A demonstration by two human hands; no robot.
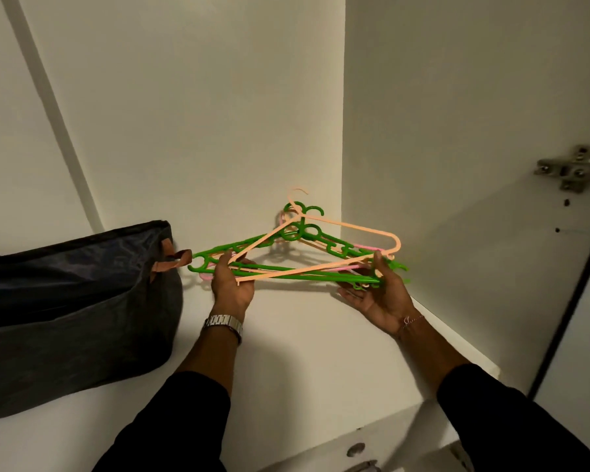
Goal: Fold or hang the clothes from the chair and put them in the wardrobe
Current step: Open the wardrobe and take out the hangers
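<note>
Several light, stiff, tangle-prone plastic hangers (297, 253) sit pinched at their ends between the left hand (233, 284) and the right hand (377, 294), best gripped there.

White wardrobe shelf (297, 352), dark fabric bag (75, 308) on it, left
</note>
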